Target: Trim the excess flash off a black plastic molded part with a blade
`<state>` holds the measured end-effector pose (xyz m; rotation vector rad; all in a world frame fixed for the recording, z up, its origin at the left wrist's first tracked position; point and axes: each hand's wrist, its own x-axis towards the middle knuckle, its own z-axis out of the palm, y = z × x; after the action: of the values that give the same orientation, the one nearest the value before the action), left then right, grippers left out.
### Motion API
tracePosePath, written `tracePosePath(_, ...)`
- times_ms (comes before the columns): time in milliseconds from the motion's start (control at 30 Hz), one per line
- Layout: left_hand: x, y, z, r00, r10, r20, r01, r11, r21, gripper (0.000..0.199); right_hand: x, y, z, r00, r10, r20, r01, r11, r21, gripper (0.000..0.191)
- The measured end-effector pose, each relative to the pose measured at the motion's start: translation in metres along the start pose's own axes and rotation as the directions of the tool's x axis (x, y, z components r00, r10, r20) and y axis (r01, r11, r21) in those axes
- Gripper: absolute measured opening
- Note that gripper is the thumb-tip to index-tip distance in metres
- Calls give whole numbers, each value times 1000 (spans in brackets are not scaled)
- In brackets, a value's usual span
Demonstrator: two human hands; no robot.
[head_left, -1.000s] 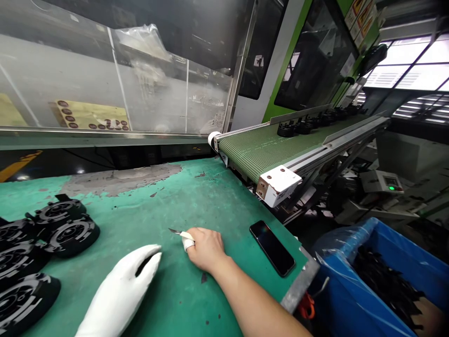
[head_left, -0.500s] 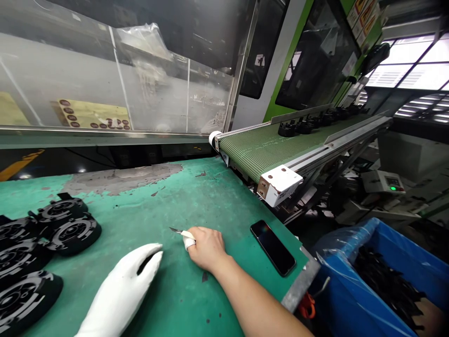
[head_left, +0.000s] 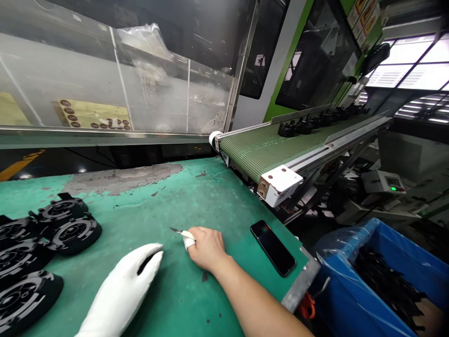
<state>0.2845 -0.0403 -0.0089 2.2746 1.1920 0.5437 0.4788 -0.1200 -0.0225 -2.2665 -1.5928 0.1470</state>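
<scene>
My right hand (head_left: 206, 248) is closed around a small knife (head_left: 179, 232), its short blade pointing left just above the green tabletop (head_left: 224, 196). White wrapping shows on a finger of that hand. To its left, my left hand (head_left: 129, 276) wears a white glove and rests over the table. A narrow dark gap separates its thumb from its fingers, and I see nothing held there. Farther left stand several round black plastic parts (head_left: 73, 231), grouped together and apart from both hands.
A black phone (head_left: 273, 248) lies near the table's right edge. Behind it, a green conveyor belt (head_left: 252, 145) carries more black parts (head_left: 287, 128). A blue bin (head_left: 336, 271), lined with plastic, holds dark pieces (head_left: 382, 276) at the lower right. Orange handles (head_left: 307, 306) hang by the table corner.
</scene>
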Motion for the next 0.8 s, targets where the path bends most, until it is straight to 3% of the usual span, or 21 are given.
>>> tracePosePath(800, 0, 3, -2, 1000, -13, 15, 13, 1000, -15, 50, 0, 2, 1, 1000, -18, -12, 18, 1000, 0, 28)
